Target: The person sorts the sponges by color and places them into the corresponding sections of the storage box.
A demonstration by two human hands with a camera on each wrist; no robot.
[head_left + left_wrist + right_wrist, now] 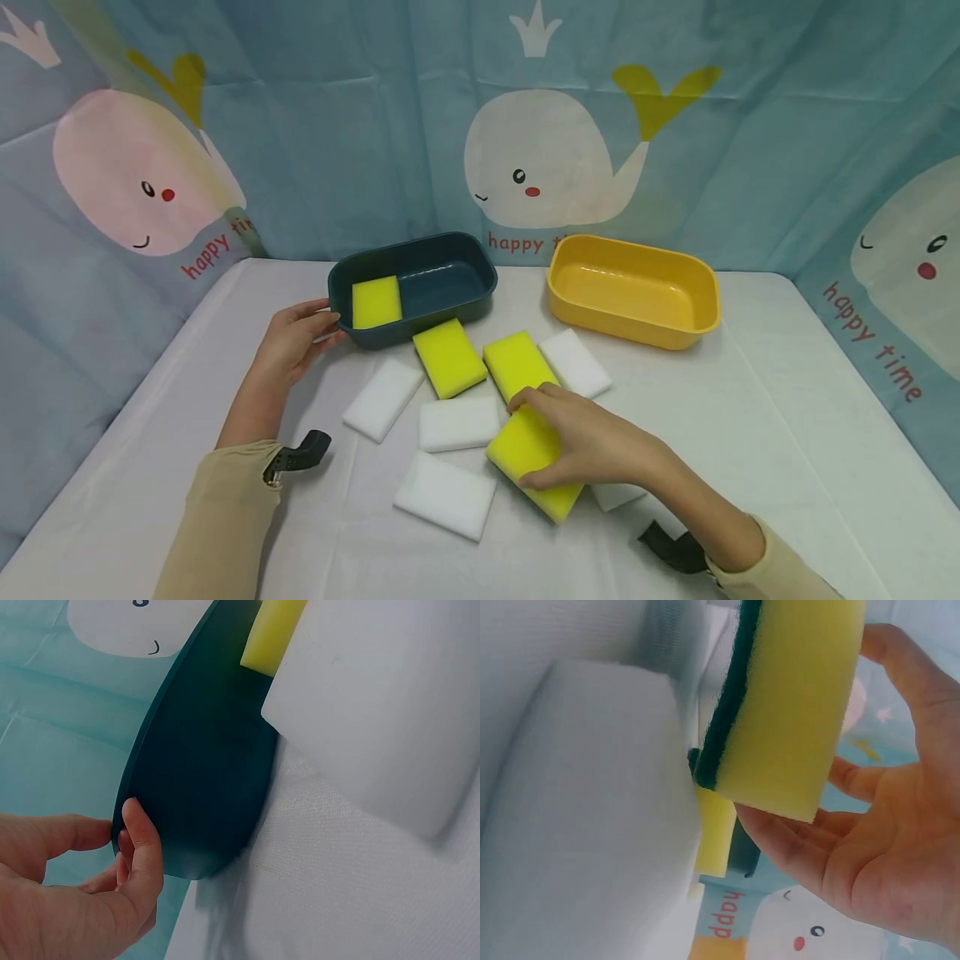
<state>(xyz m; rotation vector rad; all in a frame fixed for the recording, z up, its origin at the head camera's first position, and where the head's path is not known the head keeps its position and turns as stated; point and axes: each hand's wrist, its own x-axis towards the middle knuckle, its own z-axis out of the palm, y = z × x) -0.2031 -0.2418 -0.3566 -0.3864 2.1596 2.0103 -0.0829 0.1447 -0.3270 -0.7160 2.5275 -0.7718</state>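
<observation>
My left hand (296, 337) pinches the left rim of a dark teal plastic box (450, 279) between thumb and fingers. Inside that box, at its left end, lies one yellow sponge (377, 302). With thumb and fingers on opposite sides, my right hand (600, 442) grips another yellow sponge (525, 446); the right wrist view shows its dark green scouring layer (731, 697). Just beyond it lies a yellow sponge (517, 360), partly covered by the fingers. One more yellow sponge (450, 358) leans near the front wall of the teal box.
Several white sponges lie about the table, among them one at the left (384, 398), one in the middle (459, 423) and one nearer the front (446, 496). A yellow plastic box (633, 329) stands at the back right. Behind is a blue whale-print curtain (360, 125).
</observation>
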